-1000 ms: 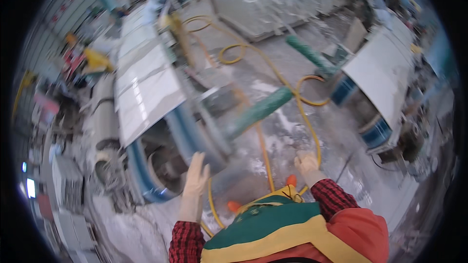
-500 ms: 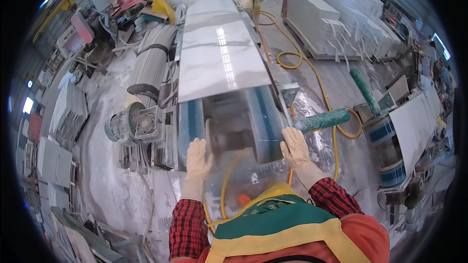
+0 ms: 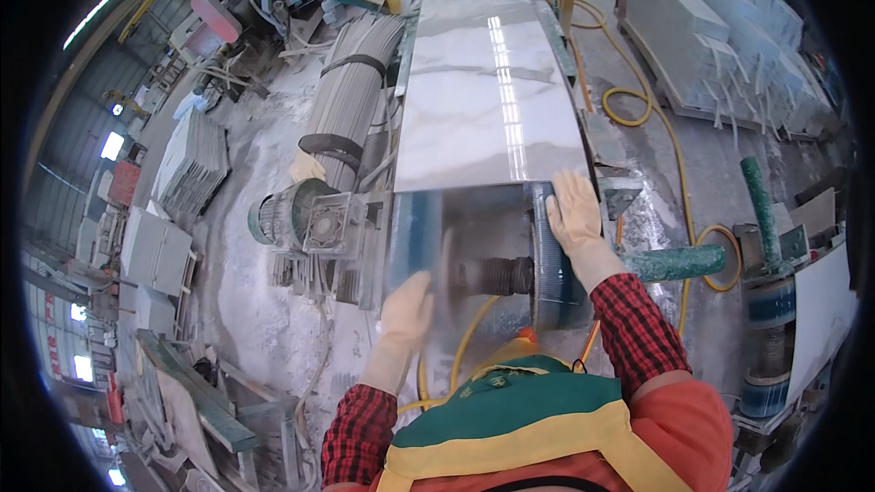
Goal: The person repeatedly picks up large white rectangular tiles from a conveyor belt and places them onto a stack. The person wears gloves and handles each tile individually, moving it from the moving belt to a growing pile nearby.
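Note:
A polished white slab (image 3: pixel 474 132) with grey veins lies on the conveyor, its near edge across two blue belts. My right hand (image 3: pixel 576 210), in a cream rubber glove, rests palm down by the slab's near right corner, over the right belt (image 3: pixel 554 264). Its fingers stretch forward and hold nothing. At the near end of the left belt (image 3: pixel 415 232) is my left hand (image 3: pixel 407 310), also gloved and a little blurred. Its fingers look extended and empty; whether it touches the belt I cannot tell. Between the belts a dark roller shaft (image 3: pixel 497 276) shows.
Left of the conveyor stand a motor (image 3: pixel 287 214) and a strapped bundle of grey strips (image 3: pixel 346 96). A green post (image 3: pixel 674 261) juts out at the right, near a yellow hose (image 3: pixel 679 173). Large stacked slabs (image 3: pixel 684 27) fill the back right; another roller stand (image 3: pixel 770 337) is at the lower right.
My right hand has moved forward along the right belt to the slab's corner. My left hand has stayed near the belt's end, its pose slightly altered. The whole view has swung left.

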### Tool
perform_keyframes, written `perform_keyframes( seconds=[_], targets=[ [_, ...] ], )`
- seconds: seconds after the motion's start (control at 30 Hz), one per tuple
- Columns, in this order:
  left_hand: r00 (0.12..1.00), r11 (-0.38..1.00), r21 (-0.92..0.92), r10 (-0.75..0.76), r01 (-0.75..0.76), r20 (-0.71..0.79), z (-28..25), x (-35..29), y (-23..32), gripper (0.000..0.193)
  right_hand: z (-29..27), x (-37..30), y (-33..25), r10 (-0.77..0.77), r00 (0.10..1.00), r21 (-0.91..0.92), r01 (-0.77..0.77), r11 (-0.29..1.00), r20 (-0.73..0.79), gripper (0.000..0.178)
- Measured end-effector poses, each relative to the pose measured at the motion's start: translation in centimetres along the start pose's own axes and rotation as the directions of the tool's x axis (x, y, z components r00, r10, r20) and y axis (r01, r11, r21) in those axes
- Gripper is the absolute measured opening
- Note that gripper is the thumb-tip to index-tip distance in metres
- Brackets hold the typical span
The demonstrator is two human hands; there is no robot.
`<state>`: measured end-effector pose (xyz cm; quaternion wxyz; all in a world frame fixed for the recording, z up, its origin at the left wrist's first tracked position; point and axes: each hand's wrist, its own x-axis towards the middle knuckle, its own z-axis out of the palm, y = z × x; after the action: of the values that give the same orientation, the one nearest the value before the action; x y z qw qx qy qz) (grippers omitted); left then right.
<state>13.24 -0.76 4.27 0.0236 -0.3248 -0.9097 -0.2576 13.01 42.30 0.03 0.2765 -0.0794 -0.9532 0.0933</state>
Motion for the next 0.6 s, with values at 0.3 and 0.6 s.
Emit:
perform_keyframes(
  seconds=[0.3, 0.6],
  targets=[
    [0.993, 0.988, 0.145, -0.038, 0.054, -0.109, 0.0, 10.9, -3.1, 0.058, -0.5, 4.7, 0.4, -0.002, 0.996, 0.081, 0.010, 0.997, -0.093, 0.035],
    [0.981, 0.938, 0.320, -0.082, 0.137, -0.178, 4.4, 19.6, -7.1, 0.062, -1.6, 6.0, 0.1, 0.048, 0.995, 0.105, -0.038, 0.994, -0.092, 0.010]
  ],
)
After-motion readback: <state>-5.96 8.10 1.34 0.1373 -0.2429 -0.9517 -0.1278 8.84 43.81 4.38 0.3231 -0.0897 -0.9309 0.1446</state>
